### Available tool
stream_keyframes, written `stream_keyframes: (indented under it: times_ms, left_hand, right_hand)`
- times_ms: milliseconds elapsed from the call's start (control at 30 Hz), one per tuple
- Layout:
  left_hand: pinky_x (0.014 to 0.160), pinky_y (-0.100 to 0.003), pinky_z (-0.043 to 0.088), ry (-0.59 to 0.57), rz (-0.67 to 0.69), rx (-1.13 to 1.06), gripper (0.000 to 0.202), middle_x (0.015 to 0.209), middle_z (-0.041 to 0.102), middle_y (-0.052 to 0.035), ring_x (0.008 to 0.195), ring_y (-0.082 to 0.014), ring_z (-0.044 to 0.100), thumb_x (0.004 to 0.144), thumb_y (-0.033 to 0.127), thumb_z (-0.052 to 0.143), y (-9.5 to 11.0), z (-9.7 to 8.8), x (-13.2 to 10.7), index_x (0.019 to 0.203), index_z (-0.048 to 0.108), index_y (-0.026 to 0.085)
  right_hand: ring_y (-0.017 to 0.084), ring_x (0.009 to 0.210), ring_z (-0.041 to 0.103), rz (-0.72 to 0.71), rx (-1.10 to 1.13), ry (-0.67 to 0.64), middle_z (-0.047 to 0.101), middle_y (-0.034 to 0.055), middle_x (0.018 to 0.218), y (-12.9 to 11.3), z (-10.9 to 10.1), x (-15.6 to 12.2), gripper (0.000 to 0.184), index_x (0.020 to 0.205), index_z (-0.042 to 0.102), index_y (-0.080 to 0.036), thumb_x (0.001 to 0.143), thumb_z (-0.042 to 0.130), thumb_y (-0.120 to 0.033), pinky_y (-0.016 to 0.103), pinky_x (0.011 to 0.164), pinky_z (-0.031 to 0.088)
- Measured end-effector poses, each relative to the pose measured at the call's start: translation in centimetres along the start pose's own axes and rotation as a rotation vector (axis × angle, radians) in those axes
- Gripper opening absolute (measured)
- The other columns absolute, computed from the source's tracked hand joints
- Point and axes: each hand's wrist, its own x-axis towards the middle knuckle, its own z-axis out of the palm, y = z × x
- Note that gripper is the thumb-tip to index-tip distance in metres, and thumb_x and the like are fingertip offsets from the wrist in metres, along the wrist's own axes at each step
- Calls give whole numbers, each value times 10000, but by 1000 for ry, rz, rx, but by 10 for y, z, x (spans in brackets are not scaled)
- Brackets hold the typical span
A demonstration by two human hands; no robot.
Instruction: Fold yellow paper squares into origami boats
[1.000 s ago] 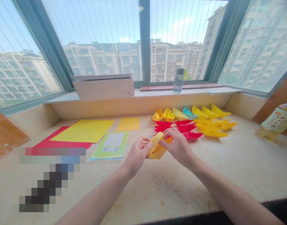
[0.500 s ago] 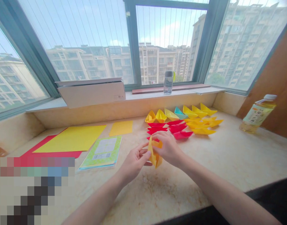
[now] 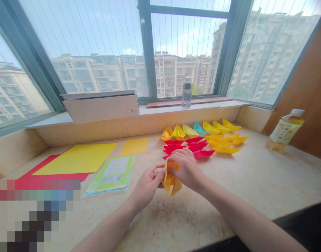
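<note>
Both my hands hold a folded piece of orange-yellow paper (image 3: 170, 181) above the stone counter. My left hand (image 3: 146, 185) pinches its left side, and my right hand (image 3: 185, 168) grips its top from above. The fold's shape is partly hidden by my fingers. Just beyond my right hand lie several red paper boats (image 3: 185, 146). Behind and to the right of those stand several yellow paper boats (image 3: 220, 140) and one teal paper boat (image 3: 200, 129).
A packet of origami paper (image 3: 110, 175), a yellow sheet (image 3: 76, 158) over a red sheet (image 3: 51, 176) and a small orange sheet (image 3: 134, 146) lie left on the counter (image 3: 228, 182). A tea bottle (image 3: 285, 131) stands right; a cardboard box (image 3: 100, 106) and water bottle (image 3: 186, 95) sit on the sill.
The folded paper has turned from lying sideways to hanging more upright between my hands. My view has drifted slightly, shifting the counter objects left.
</note>
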Motion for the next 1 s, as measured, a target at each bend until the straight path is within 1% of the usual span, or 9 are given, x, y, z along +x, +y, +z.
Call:
stream_keyframes:
  times_ms: [67,200,300,400,500,600,700,867,1000]
  left_hand:
    - [748,-370,570,0,-4,-6,553,867,743,-88,813,-242,721,836,498,651,0,0,0,1217,515,121]
    - [773,-367,568,-9,5,-28,551,905,739,-87,826,-230,719,849,488,640,0,-1,1,1240,505,125]
    - [782,-366,567,-7,11,-35,553,907,739,-83,821,-222,718,855,481,637,0,-1,1,1259,500,128]
    - [781,-363,566,1,15,-39,556,902,738,-83,813,-218,715,859,481,633,0,-1,1,1269,507,127]
    - [778,-352,563,-5,23,-28,545,936,735,-94,826,-218,709,857,478,638,0,-1,1,1257,537,122]
    - [773,-345,558,-35,42,-16,519,970,730,-105,855,-226,701,861,477,632,0,-1,1,1232,575,118]
    - [773,-347,550,-62,45,-9,521,951,733,-104,847,-228,699,870,485,618,0,-2,0,1240,574,120]
    - [759,-346,540,-70,56,-18,546,958,730,-115,847,-235,698,859,494,632,0,0,0,1256,555,126]
    - [731,-337,531,-71,56,-29,560,955,727,-119,833,-239,700,846,507,644,-1,0,0,1253,548,134]
  right_hand:
    - [234,922,619,-12,0,-7,721,19,896,0,-1,0,97,851,664,-244,799,738,-281,407,936,367]
    - [254,963,622,-47,-26,1,725,40,945,-4,-3,-2,66,870,647,-243,820,684,-265,461,1015,310]
    - [264,1067,605,-65,-44,23,715,47,1071,-8,-4,-3,63,895,639,-244,834,653,-255,504,1091,226]
    - [275,1214,534,-98,-84,40,658,55,1232,-8,-2,-5,73,924,643,-245,854,630,-257,536,1142,131]
    - [281,1280,481,-123,-127,39,610,69,1307,-6,-1,-6,87,927,655,-240,850,644,-278,553,1158,90]
    - [275,1282,477,-136,-143,42,606,66,1310,-3,0,-6,104,940,664,-244,850,654,-295,554,1165,91]
    - [275,1279,479,-139,-161,61,611,59,1305,-2,2,-6,103,938,667,-245,851,657,-301,559,1170,80]
    - [289,1267,487,-160,-172,104,644,47,1258,-5,6,-7,62,889,666,-248,859,648,-299,581,1173,0]
    - [280,1245,506,-174,-140,99,651,30,1248,-7,5,-7,41,833,647,-238,845,665,-273,578,1171,-33]
